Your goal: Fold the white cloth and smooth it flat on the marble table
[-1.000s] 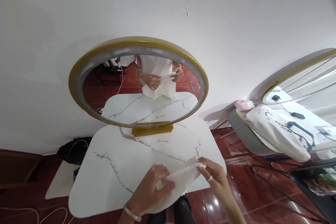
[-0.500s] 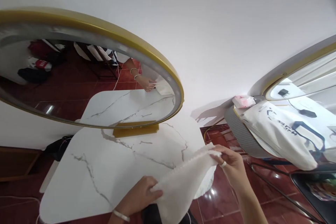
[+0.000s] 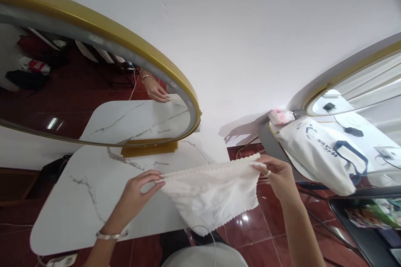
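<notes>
A white cloth (image 3: 216,196) with scalloped edges hangs stretched between my two hands, its upper edge folded double. My left hand (image 3: 138,194) pinches the cloth's upper left corner between thumb and fingers; a bangle circles that wrist. At the upper right corner, my right hand (image 3: 277,175) grips the cloth in the same way, with a ring on one finger. The cloth hangs in front of the right end of a white marble-patterned table (image 3: 125,204) and over the red floor. Its lower edge droops close to my lap.
A gold-framed oval mirror (image 3: 147,44) stands on the table by the wall. To the right, a white tote bag (image 3: 319,150) and a pink-white tissue pack (image 3: 281,116) lie on another table before a second mirror (image 3: 360,83). A black chair-like surface (image 3: 344,221) holds a colourful packet.
My left hand has moved up and left, pulling the cloth out wide and nearly level. My right hand keeps its corner. The view has shifted slightly right.
</notes>
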Available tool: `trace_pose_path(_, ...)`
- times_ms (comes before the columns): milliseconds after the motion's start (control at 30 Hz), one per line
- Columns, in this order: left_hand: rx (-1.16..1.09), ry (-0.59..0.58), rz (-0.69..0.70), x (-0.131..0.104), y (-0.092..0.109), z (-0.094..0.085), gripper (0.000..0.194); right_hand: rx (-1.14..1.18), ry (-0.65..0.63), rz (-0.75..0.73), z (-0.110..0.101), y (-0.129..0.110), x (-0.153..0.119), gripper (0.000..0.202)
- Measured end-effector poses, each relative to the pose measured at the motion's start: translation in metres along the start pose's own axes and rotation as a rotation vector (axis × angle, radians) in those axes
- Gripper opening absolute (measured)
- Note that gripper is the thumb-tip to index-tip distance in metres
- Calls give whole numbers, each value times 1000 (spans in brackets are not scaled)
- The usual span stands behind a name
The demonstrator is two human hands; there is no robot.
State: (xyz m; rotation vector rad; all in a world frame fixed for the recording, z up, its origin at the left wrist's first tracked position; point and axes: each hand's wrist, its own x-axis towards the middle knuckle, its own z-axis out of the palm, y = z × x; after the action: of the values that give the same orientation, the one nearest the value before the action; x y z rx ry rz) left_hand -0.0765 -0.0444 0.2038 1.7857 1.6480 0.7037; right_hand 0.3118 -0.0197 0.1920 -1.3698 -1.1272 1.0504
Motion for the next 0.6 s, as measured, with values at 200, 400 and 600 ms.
trace_pose_path(200, 20, 68, 17, 23, 18, -31, 39, 67, 52, -41, -4, -23, 22, 23)
trace_pose_path(400, 110, -29, 132, 25, 33, -50, 40, 54, 82, -177, -8, -43, 20, 16)
trace_pose_path(600, 158, -60, 180, -21, 33, -57, 24, 2, -62, -276, -33, -58, -27, 13)
